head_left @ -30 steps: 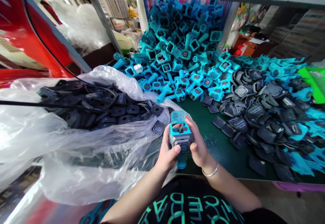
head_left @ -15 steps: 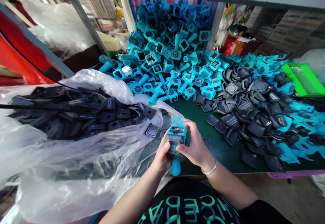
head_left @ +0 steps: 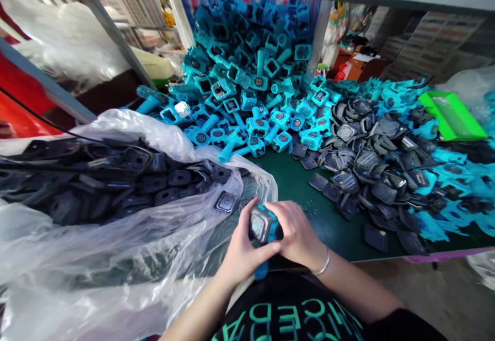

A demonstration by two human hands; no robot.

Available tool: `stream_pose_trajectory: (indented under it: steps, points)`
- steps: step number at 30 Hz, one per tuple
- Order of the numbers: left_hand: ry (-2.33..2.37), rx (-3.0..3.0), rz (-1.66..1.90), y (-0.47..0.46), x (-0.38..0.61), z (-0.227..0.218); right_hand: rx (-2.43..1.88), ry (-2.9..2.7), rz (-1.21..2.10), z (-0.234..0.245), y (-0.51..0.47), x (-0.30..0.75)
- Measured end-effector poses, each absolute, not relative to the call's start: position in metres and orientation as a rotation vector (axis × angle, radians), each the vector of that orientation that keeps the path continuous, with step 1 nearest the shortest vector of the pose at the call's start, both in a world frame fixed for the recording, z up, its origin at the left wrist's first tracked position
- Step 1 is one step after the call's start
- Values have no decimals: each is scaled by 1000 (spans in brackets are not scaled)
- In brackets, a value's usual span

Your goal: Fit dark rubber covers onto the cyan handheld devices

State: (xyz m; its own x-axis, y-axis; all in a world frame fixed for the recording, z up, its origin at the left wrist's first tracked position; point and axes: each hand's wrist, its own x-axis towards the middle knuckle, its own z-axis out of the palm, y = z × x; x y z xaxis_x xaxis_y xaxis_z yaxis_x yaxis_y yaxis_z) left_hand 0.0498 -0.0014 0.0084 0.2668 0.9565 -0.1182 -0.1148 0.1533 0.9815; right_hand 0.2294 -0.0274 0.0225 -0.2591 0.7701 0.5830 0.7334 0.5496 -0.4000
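1. At far centre, heaped turquoise housings (head_left: pixel 255 80).
2. At right, dark square covers (head_left: pixel 371 160), loose; at left, more dark plates (head_left: pixel 116 176), likewise loose: plenty apparently left.
3. At near centre, left hand (head_left: pixel 243 250) and right hand (head_left: pixel 299 232), wrapped round one turquoise piece (head_left: pixel 266 222).
4. On that piece, a square face (head_left: pixel 259 227), seemingly already seated; whether fully fixed, unclear.

Tilted blue housing (head_left: pixel 273 227), squarish grey face (head_left: pixel 260 227) up, handle (head_left: pixel 261 272) below

Blue housing (head_left: pixel 274 225) turned; grey plate (head_left: pixel 260 227) now face-on.
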Motion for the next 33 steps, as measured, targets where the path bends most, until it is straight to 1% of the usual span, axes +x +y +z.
stream_pose_trajectory:
  steps: [2, 4, 5, 7, 10, 12, 13, 14, 17, 18, 19, 21, 24, 27, 29, 33]
  points:
    - [1083, 1059, 995, -6, 49, 7, -1206, -2125, 309, 25, -17, 251]
    - [1063, 844, 941, -6, 45, 3, -1477, -2055, 415, 25, 1, 282]
    - [1009, 738, 924, -6, 41, 2, -1735, -1929, 340, 23, 11, 299]
    - [893, 599, 938, -3, 33, -2, -1992, -1749, 238, 17, 28, 328]
    - [761, 498, 965, 1, 23, -5, -2080, -1674, 244, 9, 38, 343]
    - [741, 454, 954, 3, 22, -2, -2033, -1690, 283, 9, 32, 331]
    - [748, 429, 953, 5, 24, 0, -1951, -1676, 362, 12, 26, 321]
    - [760, 402, 954, 6, 26, 3, -1833, -1631, 494, 16, 19, 309]
    - [791, 318, 943, 9, 38, 12, -1408, -1389, 1059, 32, -3, 272]
    - [788, 300, 938, 9, 42, 15, -1316, -1329, 1183, 36, -9, 261]
    - [782, 292, 935, 9, 46, 16, -1282, -1318, 1222, 41, -13, 252]
    - [780, 309, 952, 8, 53, 17, -1313, -1395, 1090, 47, -19, 238]
    - [809, 366, 976, 3, 58, 15, -1362, -1648, 721, 52, -22, 229]
    - [809, 391, 984, -1, 59, 13, -1174, -1946, 436, 56, -21, 231]
    - [797, 395, 995, -4, 59, 14, -1026, -2055, 343, 58, -20, 234]
    - [803, 389, 1005, -6, 62, 18, -921, -2063, 278, 58, -18, 236]
